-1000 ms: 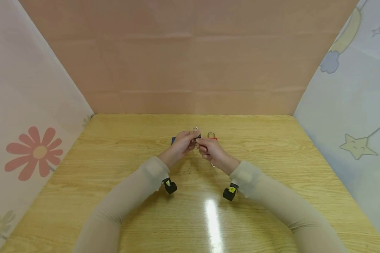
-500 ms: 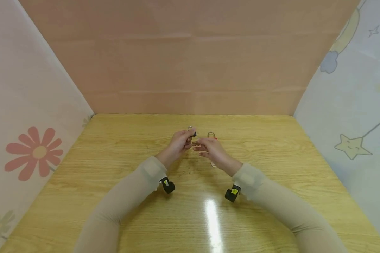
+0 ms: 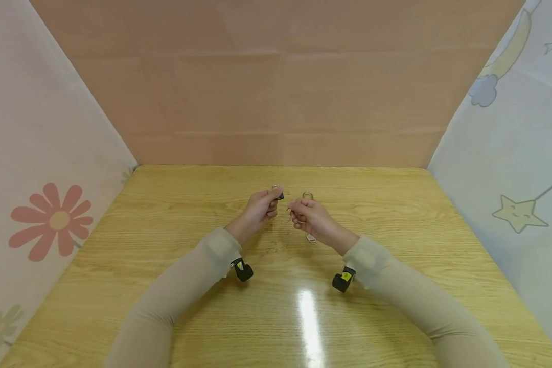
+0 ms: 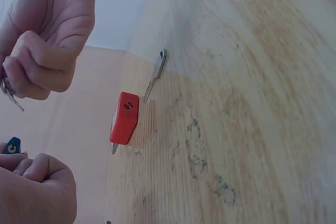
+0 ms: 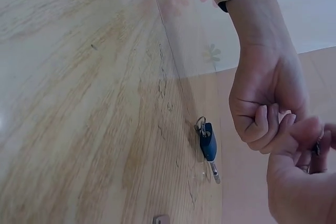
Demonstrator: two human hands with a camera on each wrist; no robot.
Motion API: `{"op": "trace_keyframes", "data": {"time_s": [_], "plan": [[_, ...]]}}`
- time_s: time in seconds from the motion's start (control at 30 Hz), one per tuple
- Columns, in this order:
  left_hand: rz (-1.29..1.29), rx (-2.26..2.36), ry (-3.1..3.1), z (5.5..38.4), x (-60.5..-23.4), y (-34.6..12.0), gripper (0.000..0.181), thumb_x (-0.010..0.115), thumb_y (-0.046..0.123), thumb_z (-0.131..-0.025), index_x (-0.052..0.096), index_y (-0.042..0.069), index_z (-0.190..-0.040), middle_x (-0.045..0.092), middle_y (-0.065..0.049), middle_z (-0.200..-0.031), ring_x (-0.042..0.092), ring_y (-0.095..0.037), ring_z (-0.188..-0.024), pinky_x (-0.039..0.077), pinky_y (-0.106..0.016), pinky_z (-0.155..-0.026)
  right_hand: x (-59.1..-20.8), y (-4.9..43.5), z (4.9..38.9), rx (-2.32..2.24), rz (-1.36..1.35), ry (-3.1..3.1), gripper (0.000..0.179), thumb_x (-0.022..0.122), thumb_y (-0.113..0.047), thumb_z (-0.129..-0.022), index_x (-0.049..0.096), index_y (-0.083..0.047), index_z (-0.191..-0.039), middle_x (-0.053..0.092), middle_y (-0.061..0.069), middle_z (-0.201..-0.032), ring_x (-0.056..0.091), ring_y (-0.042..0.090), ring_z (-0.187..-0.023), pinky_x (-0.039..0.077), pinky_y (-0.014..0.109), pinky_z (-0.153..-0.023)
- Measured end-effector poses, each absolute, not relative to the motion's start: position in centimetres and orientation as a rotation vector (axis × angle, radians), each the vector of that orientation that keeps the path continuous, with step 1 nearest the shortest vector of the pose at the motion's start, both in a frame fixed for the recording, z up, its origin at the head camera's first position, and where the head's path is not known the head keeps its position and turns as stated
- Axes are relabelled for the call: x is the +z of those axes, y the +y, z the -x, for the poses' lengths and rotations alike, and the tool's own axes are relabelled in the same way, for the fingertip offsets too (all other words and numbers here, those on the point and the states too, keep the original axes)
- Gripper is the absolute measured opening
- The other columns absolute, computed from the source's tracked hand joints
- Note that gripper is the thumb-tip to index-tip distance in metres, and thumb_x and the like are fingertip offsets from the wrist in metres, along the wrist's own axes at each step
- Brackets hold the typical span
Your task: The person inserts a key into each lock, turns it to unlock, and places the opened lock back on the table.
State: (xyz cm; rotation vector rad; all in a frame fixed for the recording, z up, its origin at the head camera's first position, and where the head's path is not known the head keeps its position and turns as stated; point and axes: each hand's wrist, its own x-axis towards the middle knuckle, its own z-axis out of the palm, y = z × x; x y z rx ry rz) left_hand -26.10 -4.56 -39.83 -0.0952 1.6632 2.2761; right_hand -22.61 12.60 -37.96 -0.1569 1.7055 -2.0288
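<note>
My left hand (image 3: 259, 207) holds a small dark blue padlock (image 3: 280, 196) between thumb and curled fingers, shackle up. Its keyhole face shows on this padlock (image 4: 12, 146) in the left wrist view. To its right, apart from it, my right hand (image 3: 310, 217) pinches a small key (image 4: 13, 98), partly hidden by the fingers. A red padlock (image 4: 126, 119) rests on the table beyond my right hand; in the head view only its shackle (image 3: 307, 195) shows clearly. Near it lies a loose key (image 4: 156, 77), its head partly under my right hand in the head view.
Another blue padlock (image 5: 208, 141) lies on the table with a metal ring at its keyhole end; my left hand hides it in the head view. The wooden table (image 3: 202, 204) is bounded by a brown back panel (image 3: 276, 102) and patterned side panels.
The hands were together at the dark blue padlock; they have parted. My right hand has drawn back to the right with the key, and my left has shifted slightly left with the padlock.
</note>
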Motion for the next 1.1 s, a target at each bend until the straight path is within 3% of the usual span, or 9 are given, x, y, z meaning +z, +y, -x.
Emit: {"op": "trace_keyframes", "data": {"time_s": [0.13,0.27,0.4,0.6,0.73,0.9,1.1], "plan": [[0.101,2.282,1.642,26.21,-39.98,-4.9,0.036,0.057,0.025,-0.099,0.045,0.014,-0.067,0.035,0.006,-0.055,0.025,-0.006,-0.046,0.025,-0.019,-0.045,-38.23,12.61,22.78,-2.014,0.262,1.709,0.004,0.051,-0.007,-0.1,0.055,-0.005,-0.101,0.059,-0.001,-0.09,0.06,0.008,-0.079,0.053,0.021,-0.077],[0.124,2.292,1.614,26.17,-39.94,-4.94,0.031,0.056,0.026,-0.1,0.048,0.012,-0.073,0.036,0.006,-0.057,0.026,-0.006,-0.046,0.025,-0.018,-0.045,-38.5,12.97,23.04,-1.888,0.398,1.853,0.032,0.055,-0.001,-0.097,0.049,0.009,-0.126,0.062,0.013,-0.111,0.063,0.015,-0.1,0.051,0.028,-0.093],[0.144,2.295,1.608,26.14,-39.98,-4.97,0.03,0.056,0.025,-0.1,0.048,0.012,-0.074,0.037,0.006,-0.058,0.027,-0.006,-0.047,0.026,-0.018,-0.046,-38.61,13.16,23.06,-1.805,0.49,1.955,0.04,0.057,-0.001,-0.096,0.047,0.011,-0.132,0.054,0.03,-0.128,0.06,0.028,-0.115,0.049,0.034,-0.099],[0.137,2.299,1.601,26.09,-40.02,-4.91,0.033,0.057,0.025,-0.1,0.044,0.013,-0.071,0.035,0.006,-0.057,0.026,-0.006,-0.046,0.025,-0.018,-0.045,-38.35,13.18,22.71,-1.834,0.474,2.011,0.031,0.054,-0.003,-0.098,0.055,0.011,-0.126,0.06,0.029,-0.121,0.066,0.028,-0.107,0.053,0.037,-0.091],[0.135,2.296,1.605,26.12,-40.14,-4.94,0.035,0.057,0.025,-0.099,0.043,0.013,-0.07,0.035,0.005,-0.057,0.026,-0.006,-0.046,0.025,-0.019,-0.045,-38.39,13.2,22.69,-1.762,0.481,2.168,0.028,0.058,-0.012,-0.098,0.062,0.004,-0.121,0.062,0.025,-0.117,0.066,0.027,-0.097,0.057,0.038,-0.082],[0.133,2.296,1.596,26.24,-40.34,-4.94,0.033,0.057,0.024,-0.099,0.043,0.013,-0.072,0.034,0.005,-0.058,0.026,-0.006,-0.046,0.025,-0.018,-0.045,-38.79,13.38,22.89,-1.732,0.506,2.242,0.03,0.06,-0.019,-0.097,0.064,0.002,-0.119,0.063,0.017,-0.12,0.063,0.016,-0.099,0.054,0.043,-0.088],[0.122,2.306,1.57,26.4,-40.6,-4.92,0.033,0.057,0.023,-0.099,0.043,0.013,-0.071,0.035,0.006,-0.058,0.026,-0.006,-0.046,0.025,-0.018,-0.045,-38.86,13.39,23.13,-1.784,0.44,2.183,0.034,0.057,-0.02,-0.099,0.061,0.001,-0.125,0.069,0.003,-0.101,0.066,0.015,-0.087,0.055,0.036,-0.076]]}}
